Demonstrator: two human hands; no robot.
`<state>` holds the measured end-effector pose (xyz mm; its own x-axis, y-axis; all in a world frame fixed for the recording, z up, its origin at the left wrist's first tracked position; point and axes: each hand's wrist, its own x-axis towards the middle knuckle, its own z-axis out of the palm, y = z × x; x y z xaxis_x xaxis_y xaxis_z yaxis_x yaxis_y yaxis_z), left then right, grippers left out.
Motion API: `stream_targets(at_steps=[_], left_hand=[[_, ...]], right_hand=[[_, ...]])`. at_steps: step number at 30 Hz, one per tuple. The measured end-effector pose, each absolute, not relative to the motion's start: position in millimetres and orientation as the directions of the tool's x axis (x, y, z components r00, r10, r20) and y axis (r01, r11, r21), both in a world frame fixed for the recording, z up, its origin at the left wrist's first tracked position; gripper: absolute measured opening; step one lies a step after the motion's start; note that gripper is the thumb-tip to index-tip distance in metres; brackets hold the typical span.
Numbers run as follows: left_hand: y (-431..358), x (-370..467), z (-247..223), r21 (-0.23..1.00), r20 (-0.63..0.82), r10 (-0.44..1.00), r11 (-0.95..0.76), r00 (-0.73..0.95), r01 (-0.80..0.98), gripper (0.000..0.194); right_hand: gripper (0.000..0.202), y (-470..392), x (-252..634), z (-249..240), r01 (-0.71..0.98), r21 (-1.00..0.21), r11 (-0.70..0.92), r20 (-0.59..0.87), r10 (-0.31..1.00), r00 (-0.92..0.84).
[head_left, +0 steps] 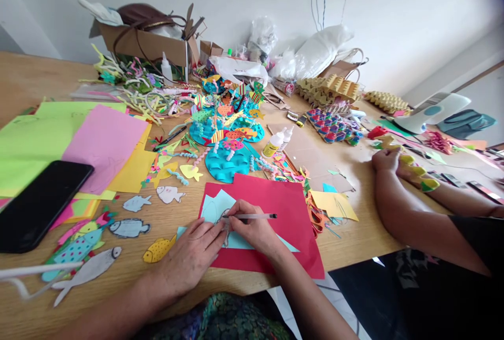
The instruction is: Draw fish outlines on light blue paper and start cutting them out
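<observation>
In my right hand [252,224] is a pale pen [260,216] with a dark end, pinched near its tip. The tip meets a light blue sheet of paper [214,206] that carries drawn outlines. My left hand [192,253] rests flat across that sheet's left part, fingers stretched and close to the pen tip. Beneath lies a larger red sheet [279,195]. Just left of my left hand, a dotted yellow paper fish [157,250] is partly covered. Further left are a blue-grey paper fish [129,228] and a long grey one [90,272].
A black phone [45,198] lies on coloured sheets [106,140] at left. Beyond the red sheet stands a blue egg-carton piece [226,166] with paper fish, beside glue bottles [273,145]. Orange scissors [316,216] lie at right, near another person's arms [397,198].
</observation>
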<state>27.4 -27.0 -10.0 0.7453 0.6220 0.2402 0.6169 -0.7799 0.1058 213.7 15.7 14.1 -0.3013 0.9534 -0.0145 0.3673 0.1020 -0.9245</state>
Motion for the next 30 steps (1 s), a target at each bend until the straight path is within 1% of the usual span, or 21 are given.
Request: stream_targets(at_steps=[3,9,14,21,30], left_hand=[[-26.7,28.4,-9.1,0.121,0.242,0.625,-0.778,0.742,0.616,0.040],[-25.9,28.9,-11.0,0.141,0.269,0.619,-0.783,0.738,0.606,0.039],[-25.2,29.2,-12.9,0.155,0.282,0.620,-0.782,0.732,0.603,0.038],[-25.4,30.6,-9.6,0.148,0.269,0.629,-0.776,0.730,0.614,0.036],[-25.3,32.9,-7.4,0.104,0.235,0.638,-0.767,0.733,0.633,0.037]], right_hand=[[0.005,15.5,212.0,11.6,0.350,-0.933,0.089,-0.022,0.953,-0.301],[0.008,14.5,211.2,13.5,0.395,-0.914,0.095,-0.038,0.949,-0.314],[0.009,14.2,211.0,12.5,0.418,-0.900,0.121,-0.022,0.946,-0.323],[0.008,13.3,210.3,12.8,0.448,-0.884,0.135,-0.017,0.947,-0.319],[0.008,16.3,210.7,8.2,0.443,-0.884,0.149,0.017,0.958,-0.287]])
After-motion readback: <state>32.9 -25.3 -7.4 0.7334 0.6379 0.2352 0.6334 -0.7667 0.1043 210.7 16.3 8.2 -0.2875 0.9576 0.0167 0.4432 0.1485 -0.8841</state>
